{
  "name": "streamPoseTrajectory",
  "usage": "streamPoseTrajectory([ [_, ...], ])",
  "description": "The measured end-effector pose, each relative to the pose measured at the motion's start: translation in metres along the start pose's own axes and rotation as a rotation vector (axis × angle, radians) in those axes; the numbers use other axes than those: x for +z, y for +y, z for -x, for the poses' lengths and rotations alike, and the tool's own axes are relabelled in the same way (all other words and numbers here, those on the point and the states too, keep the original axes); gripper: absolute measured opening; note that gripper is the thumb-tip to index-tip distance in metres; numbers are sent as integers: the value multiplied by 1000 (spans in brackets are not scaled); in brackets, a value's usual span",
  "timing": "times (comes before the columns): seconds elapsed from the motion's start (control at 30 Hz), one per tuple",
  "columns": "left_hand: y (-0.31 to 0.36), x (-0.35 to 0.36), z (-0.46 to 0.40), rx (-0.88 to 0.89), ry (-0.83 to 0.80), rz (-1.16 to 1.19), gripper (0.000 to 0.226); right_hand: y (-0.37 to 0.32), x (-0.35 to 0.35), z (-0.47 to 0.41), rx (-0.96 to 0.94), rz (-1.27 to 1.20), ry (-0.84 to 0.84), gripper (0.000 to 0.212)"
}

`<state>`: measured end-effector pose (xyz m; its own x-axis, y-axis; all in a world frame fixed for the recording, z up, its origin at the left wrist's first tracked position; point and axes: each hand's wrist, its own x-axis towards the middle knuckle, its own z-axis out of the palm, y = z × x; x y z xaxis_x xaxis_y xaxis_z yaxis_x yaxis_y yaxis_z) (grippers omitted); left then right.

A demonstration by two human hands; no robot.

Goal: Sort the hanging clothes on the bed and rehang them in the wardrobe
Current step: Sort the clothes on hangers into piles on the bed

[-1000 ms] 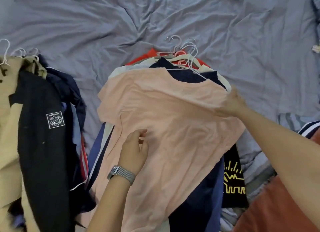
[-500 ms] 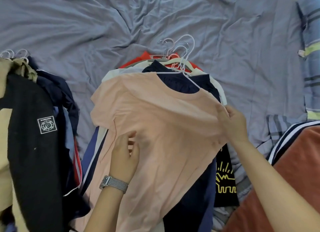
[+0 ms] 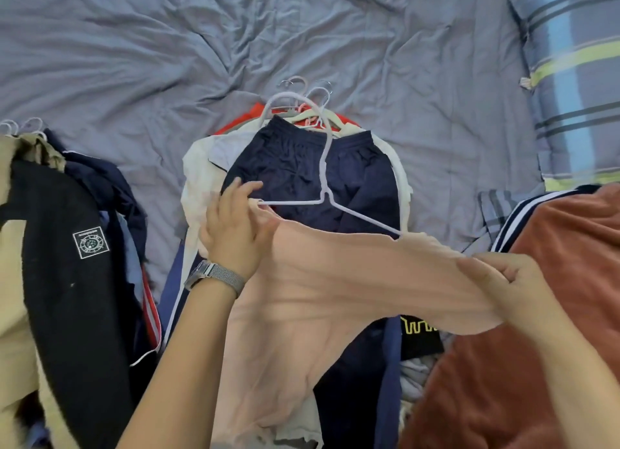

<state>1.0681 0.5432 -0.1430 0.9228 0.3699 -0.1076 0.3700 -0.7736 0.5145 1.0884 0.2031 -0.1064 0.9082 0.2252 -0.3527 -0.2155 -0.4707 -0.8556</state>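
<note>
A peach T-shirt (image 3: 322, 281) is stretched between my hands above the middle pile of hung clothes. My left hand (image 3: 231, 234) grips its left shoulder at the end of a white wire hanger (image 3: 323, 167). My right hand (image 3: 503, 287) clutches a bunch of the shirt's right side. The hanger's neck and part of both arms stick out bare above the shirt. Under it lie navy shorts (image 3: 302, 167) on top of the middle pile, with several hanger hooks (image 3: 302, 89) at the top.
A second pile with a black garment (image 3: 67, 264) and beige clothes lies at the left. A rust-brown garment (image 3: 553, 314) lies at the right. A striped pillow (image 3: 570, 79) sits at the far right. Wrinkled grey-blue sheet (image 3: 167, 46) covers the bed beyond.
The peach shirt lay flat on the pile. Both hands have pulled it down toward me, baring the hanger's neck and the navy shorts beneath. The right hand now bunches the fabric.
</note>
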Motion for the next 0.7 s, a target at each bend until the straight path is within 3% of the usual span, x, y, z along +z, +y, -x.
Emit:
streamPoseTrajectory([
  [0.07, 8, -12, 9, 58, 13, -74, 27, -3, -12, 17, -23, -13, 67, 52],
  [0.13, 18, -22, 23, 66, -30, -146, 23, -3, -20, 32, -32, -16, 152, 55],
  [0.23, 38, -35, 52, 66, 2, -152, 41, 0, -36, 48, -91, 122, 250, 62],
  [0.3, 56, -48, 84, 84, 41, -129, 51, -2, -48, 66, -154, 240, 231, 39],
  [0.4, 83, -74, 143, 121, 119, -102, 46, -12, -63, 103, -304, 356, 182, 22],
  [0.57, 141, -128, 259, 93, 347, -142, 39, -39, -78, 192, -507, 385, 141, 21],
  [0.7, 177, -157, 353, -27, 464, -179, 29, -60, -96, 260, -595, 320, 115, 23],
])
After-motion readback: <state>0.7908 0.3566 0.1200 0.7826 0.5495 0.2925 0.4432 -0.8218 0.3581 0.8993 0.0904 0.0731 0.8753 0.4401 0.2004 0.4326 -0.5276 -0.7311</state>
